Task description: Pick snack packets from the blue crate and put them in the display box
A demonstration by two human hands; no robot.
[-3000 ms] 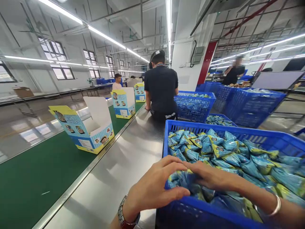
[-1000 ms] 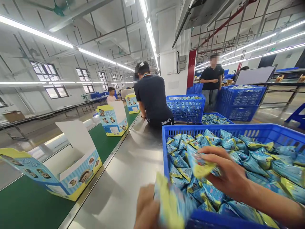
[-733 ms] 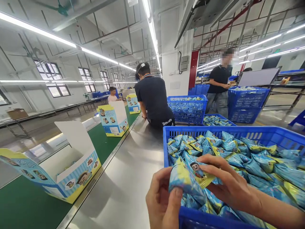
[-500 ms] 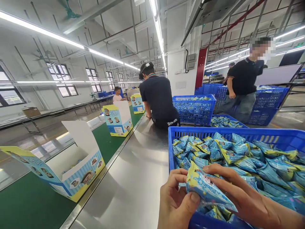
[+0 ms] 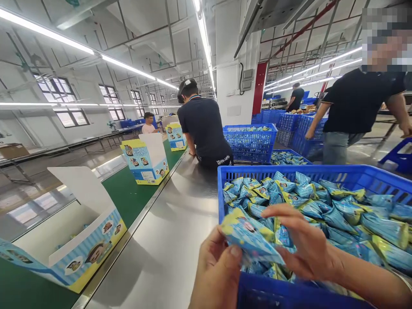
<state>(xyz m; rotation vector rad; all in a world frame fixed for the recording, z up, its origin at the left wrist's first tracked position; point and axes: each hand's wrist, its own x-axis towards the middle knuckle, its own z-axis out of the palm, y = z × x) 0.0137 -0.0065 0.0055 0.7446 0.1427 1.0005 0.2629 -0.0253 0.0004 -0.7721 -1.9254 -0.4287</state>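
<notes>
Head view: a steel tabletop (image 5: 167, 240) runs beside a green conveyor belt (image 5: 128, 195), where an open printed carton (image 5: 80, 253) stands at the near left. On the tabletop's right sits a blue plastic crate (image 5: 289, 172) heaped with loose snack packets (image 5: 337, 214). Above the crate's near left corner, the left hand (image 5: 215, 274) and right hand (image 5: 302, 246) share the held packet (image 5: 249, 236). The left fingers are pinched on its lower edge and the right fingers are curled around its far end.
</notes>
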